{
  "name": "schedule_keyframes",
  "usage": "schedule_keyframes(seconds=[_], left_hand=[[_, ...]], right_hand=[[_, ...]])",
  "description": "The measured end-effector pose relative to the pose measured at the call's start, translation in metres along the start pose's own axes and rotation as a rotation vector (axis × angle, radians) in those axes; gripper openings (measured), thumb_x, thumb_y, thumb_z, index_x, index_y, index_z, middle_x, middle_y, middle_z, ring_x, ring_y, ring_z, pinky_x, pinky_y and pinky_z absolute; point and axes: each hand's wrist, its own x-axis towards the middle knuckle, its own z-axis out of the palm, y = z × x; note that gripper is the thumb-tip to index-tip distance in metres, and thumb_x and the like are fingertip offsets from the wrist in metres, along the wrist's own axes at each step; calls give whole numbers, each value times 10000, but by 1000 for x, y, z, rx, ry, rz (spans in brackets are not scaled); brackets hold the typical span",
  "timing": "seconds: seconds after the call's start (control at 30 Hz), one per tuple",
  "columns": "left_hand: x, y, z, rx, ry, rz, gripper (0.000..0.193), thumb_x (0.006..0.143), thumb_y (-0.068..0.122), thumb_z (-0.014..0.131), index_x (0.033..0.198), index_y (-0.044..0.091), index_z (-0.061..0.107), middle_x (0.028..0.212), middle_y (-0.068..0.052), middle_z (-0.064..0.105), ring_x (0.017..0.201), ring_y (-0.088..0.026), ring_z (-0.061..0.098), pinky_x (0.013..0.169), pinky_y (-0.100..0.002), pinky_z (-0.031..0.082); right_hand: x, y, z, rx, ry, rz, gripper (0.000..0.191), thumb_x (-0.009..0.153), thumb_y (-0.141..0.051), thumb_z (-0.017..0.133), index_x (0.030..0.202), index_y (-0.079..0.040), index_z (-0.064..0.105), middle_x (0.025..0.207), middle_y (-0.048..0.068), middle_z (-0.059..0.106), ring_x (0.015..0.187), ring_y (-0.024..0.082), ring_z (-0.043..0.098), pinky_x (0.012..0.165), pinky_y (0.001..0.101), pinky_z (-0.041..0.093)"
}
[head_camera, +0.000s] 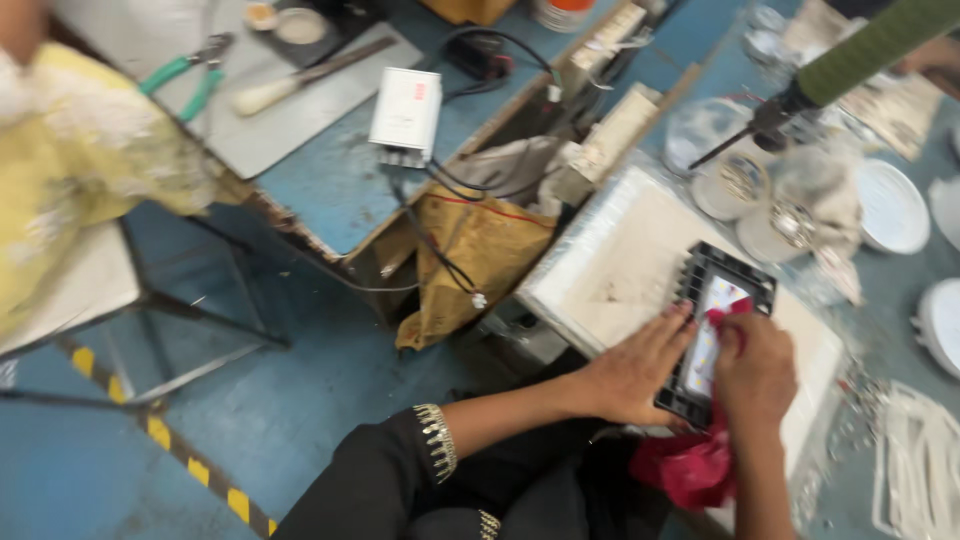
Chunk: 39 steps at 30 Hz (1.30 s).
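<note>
Red rag: a crumpled red cloth (722, 322) is pinched in the right hand (754, 372), whose fingers are closed on it, pressing on the frame's pale middle.
Left hand: the left hand (638, 368) lies flat, fingers together, holding the frame's left side.
Frame: a black ribbed plastic frame with a pale middle panel (722, 330) lies near the right edge of the white board.
Board: a flat white board (620, 265) rests on the blue bench (340, 180).
Near the bench's far edge: a white box (405, 110).

A white rectangular box (405, 115) with a small red label (420, 92) lies on the blue table (330, 180), and a crumpled yellow bag (470, 255) hangs below the table's edge.
</note>
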Motion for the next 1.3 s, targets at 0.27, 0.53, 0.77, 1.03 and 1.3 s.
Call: schedule_keyframes(seconds=[0.27, 0.53, 0.77, 1.03, 1.3], left_hand=[[0, 2, -1, 131, 53, 20, 1228, 709, 660, 723, 1530, -159, 317, 1657, -351, 266, 1567, -471, 316, 1347, -462, 261], [1, 1, -1, 205, -4, 24, 1227, 723, 686, 694, 1524, -164, 318, 1646, -362, 256, 1560, -475, 292, 1332, -462, 252], [2, 1, -3, 219, 1, 36, 1207, 712, 674, 700, 1493, -175, 348, 1645, -359, 264, 1562, -466, 301, 1334, -454, 253], [3, 2, -6, 170, 11, 47, 1199, 707, 638, 725, 1497, -178, 342, 1628, -361, 293, 1555, -475, 314, 1348, -462, 257], [2, 3, -4, 137, -18, -8, 1202, 703, 600, 765, 1526, -156, 322, 1662, -345, 265, 1575, -459, 282, 1330, -451, 254]], right_hand=[[12, 14, 11, -23, -41, -21, 74, 1016, -169, 679, 1032, -111, 722, 983, 127, 679, 1020, 359, 645, 876, 474, 518], [-19, -2, -6, 66, -47, -52, 117, 1013, -185, 669, 1098, -137, 733, 958, 87, 664, 933, 285, 641, 873, 432, 517], [45, -12, 27, -86, 48, -133, 142, 1071, -170, 633, 1096, -157, 772, 1060, 56, 708, 1058, 289, 647, 869, 428, 532], [23, -8, 5, -91, -102, -113, 171, 981, -220, 660, 1097, -157, 769, 1087, 18, 713, 1013, 272, 645, 857, 425, 544], [51, -11, 28, -94, 33, -33, 99, 957, -180, 667, 978, -157, 761, 1053, 42, 693, 1051, 278, 644, 840, 439, 549]])
